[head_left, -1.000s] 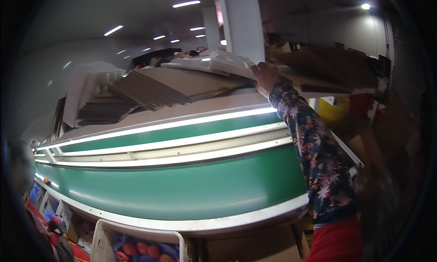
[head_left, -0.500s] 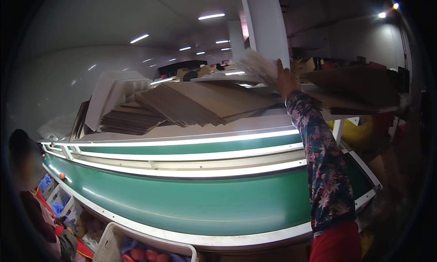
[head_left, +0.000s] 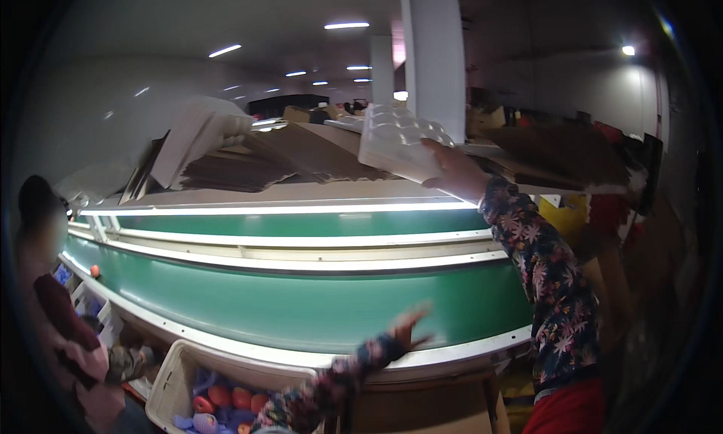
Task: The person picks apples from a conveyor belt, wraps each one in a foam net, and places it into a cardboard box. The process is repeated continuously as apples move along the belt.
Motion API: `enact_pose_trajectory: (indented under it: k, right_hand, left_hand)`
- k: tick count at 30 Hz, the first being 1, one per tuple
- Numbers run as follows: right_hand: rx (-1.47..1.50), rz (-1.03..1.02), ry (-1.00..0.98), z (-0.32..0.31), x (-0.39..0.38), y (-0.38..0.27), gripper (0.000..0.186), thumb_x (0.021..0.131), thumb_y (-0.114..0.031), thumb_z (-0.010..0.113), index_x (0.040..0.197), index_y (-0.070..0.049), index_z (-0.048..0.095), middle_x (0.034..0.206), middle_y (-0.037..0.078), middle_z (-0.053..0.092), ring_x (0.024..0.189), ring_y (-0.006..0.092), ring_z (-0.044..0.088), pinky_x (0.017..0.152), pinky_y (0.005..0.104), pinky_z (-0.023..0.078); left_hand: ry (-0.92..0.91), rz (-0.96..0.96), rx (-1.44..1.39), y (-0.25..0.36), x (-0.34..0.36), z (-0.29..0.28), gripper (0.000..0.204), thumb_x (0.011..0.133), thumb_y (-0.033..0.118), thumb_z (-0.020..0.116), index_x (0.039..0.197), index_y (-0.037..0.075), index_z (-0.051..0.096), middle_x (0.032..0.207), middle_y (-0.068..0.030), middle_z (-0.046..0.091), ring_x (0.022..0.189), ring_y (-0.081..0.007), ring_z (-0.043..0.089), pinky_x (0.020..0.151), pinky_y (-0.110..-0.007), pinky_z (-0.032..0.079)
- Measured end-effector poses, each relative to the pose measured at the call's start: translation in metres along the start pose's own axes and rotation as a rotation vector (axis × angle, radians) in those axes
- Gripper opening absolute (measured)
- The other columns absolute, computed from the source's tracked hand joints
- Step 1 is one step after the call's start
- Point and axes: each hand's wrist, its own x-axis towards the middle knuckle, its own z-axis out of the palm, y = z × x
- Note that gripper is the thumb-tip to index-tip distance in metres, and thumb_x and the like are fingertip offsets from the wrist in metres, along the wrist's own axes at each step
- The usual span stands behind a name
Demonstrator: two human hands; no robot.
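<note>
My right hand (head_left: 458, 170) grips a stack of translucent plastic fruit trays (head_left: 401, 146) with round cups, above the far side of the conveyor. Its thumb and fingers close on the trays' right edge. My left hand (head_left: 409, 327), slightly blurred, reaches over the near edge of the green conveyor belt (head_left: 301, 306). Nothing is in it and its fingers are spread. Left of that forearm stands a pale plastic crate (head_left: 170, 385) with red apples (head_left: 219, 395) and purple-blue foam nets in it.
Flattened brown cardboard (head_left: 309, 151) and a stack of white trays (head_left: 184, 140) lie on the shelf behind the belt. More cardboard (head_left: 557, 151) lies at the right. A co-worker (head_left: 68, 321) stands at the left. One apple (head_left: 95, 270) sits at the belt's far left.
My right hand has brought the plastic trays left and nearer, off the shelf. My left hand has come into view over the belt's near edge. The view has shifted slightly.
</note>
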Motion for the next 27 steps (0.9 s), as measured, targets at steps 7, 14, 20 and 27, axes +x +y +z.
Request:
enact_pose_trajectory:
  k: [7,14,20,27]
  right_hand:
    - [0.334,0.064,-0.007,-0.003,0.000,0.024,0.063,0.072,-0.019,0.064,0.127,-0.013,0.034,0.118,0.017,0.044,0.106,0.0280,0.045,0.090,0.0349,0.036]
    - [0.391,0.182,-0.031,-0.005,-0.003,0.028,0.054,0.078,-0.018,0.058,0.126,-0.012,0.035,0.107,0.016,0.048,0.097,0.0238,0.049,0.085,0.0338,0.040]
    - [-0.004,0.093,0.047,-0.001,0.005,0.031,0.052,0.081,-0.016,0.051,0.128,-0.010,0.029,0.094,0.018,0.056,0.076,0.0306,0.059,0.072,0.0354,0.047]
    - [-0.612,0.083,0.215,-0.007,0.014,0.040,0.061,0.074,0.002,0.043,0.131,-0.008,0.021,0.092,0.019,0.054,0.079,0.0352,0.057,0.067,0.0396,0.047]
  left_hand:
    - [0.318,-0.569,-0.693,0.013,0.214,-0.086,0.062,0.075,0.042,0.059,0.124,0.012,0.034,0.116,-0.0094,0.044,0.102,-0.0213,0.047,0.066,-0.038,0.050]
    - [0.425,-0.611,-0.659,0.025,0.258,-0.093,0.065,0.070,0.054,0.059,0.113,0.006,0.048,0.110,-0.0124,0.052,0.096,-0.0194,0.053,0.067,-0.035,0.049]
    - [0.586,-0.636,-0.991,0.002,0.273,-0.089,0.052,0.076,0.038,0.060,0.112,0.004,0.044,0.098,-0.0155,0.053,0.079,-0.0324,0.059,0.053,-0.045,0.054]
    - [0.714,-0.637,-1.051,0.023,0.271,-0.091,0.052,0.077,0.029,0.058,0.118,0.004,0.037,0.103,-0.0182,0.050,0.081,-0.0344,0.058,0.059,-0.046,0.053]
